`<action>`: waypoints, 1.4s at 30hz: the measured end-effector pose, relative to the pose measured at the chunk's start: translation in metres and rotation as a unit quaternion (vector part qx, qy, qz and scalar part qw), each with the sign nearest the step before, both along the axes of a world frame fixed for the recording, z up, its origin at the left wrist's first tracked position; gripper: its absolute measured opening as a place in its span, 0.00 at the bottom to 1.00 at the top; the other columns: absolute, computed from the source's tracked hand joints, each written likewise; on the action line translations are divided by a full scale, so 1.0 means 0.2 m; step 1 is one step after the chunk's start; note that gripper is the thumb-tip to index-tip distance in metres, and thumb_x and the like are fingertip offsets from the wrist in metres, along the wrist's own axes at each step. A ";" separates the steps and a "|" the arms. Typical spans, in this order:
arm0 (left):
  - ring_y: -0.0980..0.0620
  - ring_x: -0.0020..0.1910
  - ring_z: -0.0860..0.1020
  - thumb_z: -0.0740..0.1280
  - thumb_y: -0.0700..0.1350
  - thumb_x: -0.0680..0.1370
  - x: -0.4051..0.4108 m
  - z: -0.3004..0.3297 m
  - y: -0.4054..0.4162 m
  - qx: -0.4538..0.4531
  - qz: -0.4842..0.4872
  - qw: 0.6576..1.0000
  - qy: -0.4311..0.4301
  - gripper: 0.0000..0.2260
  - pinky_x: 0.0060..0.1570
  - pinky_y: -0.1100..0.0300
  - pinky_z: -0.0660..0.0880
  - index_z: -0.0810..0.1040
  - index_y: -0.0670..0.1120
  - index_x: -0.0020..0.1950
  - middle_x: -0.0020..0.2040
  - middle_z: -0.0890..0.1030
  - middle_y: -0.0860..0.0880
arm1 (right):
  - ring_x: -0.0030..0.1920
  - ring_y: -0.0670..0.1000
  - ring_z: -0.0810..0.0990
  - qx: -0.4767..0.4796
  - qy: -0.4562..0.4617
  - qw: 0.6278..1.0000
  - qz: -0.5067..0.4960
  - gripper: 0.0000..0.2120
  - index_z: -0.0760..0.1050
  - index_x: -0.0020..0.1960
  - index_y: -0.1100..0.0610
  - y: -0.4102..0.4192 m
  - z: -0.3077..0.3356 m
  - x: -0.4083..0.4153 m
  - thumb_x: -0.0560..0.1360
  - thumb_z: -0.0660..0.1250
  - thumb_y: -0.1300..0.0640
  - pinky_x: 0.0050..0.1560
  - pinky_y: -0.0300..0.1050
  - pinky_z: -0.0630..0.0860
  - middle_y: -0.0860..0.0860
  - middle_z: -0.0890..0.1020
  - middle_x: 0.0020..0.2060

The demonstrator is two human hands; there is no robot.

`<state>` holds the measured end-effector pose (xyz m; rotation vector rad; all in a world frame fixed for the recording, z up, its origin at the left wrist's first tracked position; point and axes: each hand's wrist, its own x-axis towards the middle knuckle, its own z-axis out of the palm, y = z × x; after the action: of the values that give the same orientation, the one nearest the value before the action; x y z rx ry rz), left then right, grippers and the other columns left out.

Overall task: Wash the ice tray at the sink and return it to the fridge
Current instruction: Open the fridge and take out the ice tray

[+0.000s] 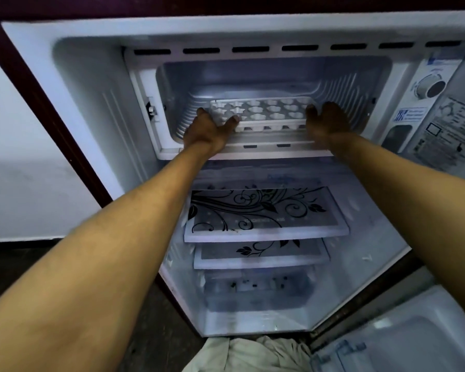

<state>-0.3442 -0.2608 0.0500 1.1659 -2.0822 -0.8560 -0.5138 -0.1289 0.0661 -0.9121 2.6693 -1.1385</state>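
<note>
The white ice tray (266,111), with flower-shaped cups, lies level just inside the open freezer compartment (279,76) at the top of the fridge. My left hand (207,130) grips the tray's left end, thumb on the front rim and fingers round the side. At the tray's right end, my right hand (328,122) holds on with its thumb over the corner; this hand is blurred. Both arms reach forward and up into the freezer.
Below the freezer sit two glass shelves (263,210) with a black floral print and a crisper drawer (255,288). A thermostat dial (431,87) is on the right wall. The open fridge door (414,331) is at lower right, and a pale cloth (247,353) at the bottom.
</note>
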 end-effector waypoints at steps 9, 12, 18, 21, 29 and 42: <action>0.49 0.58 0.75 0.72 0.52 0.73 0.06 0.08 0.11 0.030 0.006 0.997 0.070 0.25 0.50 0.63 0.70 0.71 0.38 0.62 0.57 0.76 0.47 | 0.66 0.54 0.70 -0.073 -0.113 0.991 -0.026 0.24 0.63 0.69 0.66 0.08 0.08 -0.02 0.77 0.65 0.60 0.59 0.37 0.67 0.56 0.71 0.67; 0.51 0.56 0.74 0.73 0.50 0.72 0.12 0.11 0.21 0.043 0.009 0.994 0.105 0.26 0.47 0.69 0.68 0.70 0.38 0.62 0.56 0.75 0.50 | 0.64 0.55 0.73 -0.134 -0.155 0.979 -0.023 0.21 0.67 0.67 0.67 0.19 0.11 0.01 0.76 0.64 0.64 0.60 0.39 0.70 0.56 0.73 0.65; 0.50 0.66 0.70 0.77 0.47 0.68 0.34 0.11 0.52 0.081 0.015 0.982 0.169 0.36 0.66 0.60 0.66 0.65 0.38 0.70 0.68 0.72 0.47 | 0.42 0.47 0.78 -0.339 -0.339 0.876 -0.041 0.16 0.76 0.57 0.63 0.54 0.20 0.21 0.74 0.60 0.75 0.38 0.34 0.78 0.51 0.78 0.45; 0.50 0.59 0.76 0.79 0.45 0.65 0.49 0.08 0.68 0.103 0.008 0.975 0.195 0.34 0.61 0.56 0.73 0.70 0.38 0.66 0.59 0.77 0.49 | 0.41 0.47 0.79 -0.351 -0.373 0.858 -0.045 0.14 0.77 0.49 0.60 0.73 0.20 0.36 0.74 0.59 0.75 0.34 0.32 0.76 0.52 0.78 0.43; 0.60 0.49 0.77 0.78 0.38 0.65 0.86 0.11 1.10 0.143 -0.024 0.964 0.224 0.25 0.50 0.68 0.75 0.72 0.50 0.57 0.49 0.76 0.60 | 0.42 0.47 0.80 -0.353 -0.456 0.814 -0.069 0.14 0.77 0.52 0.60 1.19 0.13 0.74 0.75 0.58 0.73 0.39 0.33 0.79 0.54 0.81 0.46; 0.60 0.51 0.77 0.79 0.35 0.62 1.32 -0.03 1.57 0.190 -0.028 0.955 0.224 0.28 0.50 0.63 0.75 0.70 0.57 0.51 0.49 0.76 0.61 | 0.36 0.45 0.82 -0.329 -0.476 0.807 -0.119 0.14 0.77 0.58 0.64 1.72 -0.02 1.26 0.75 0.60 0.72 0.44 0.37 0.80 0.54 0.82 0.42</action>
<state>-0.0808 0.0537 0.0448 0.9799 -1.6254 -1.4473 -0.2620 0.2146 0.0616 0.0638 1.5721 -1.9467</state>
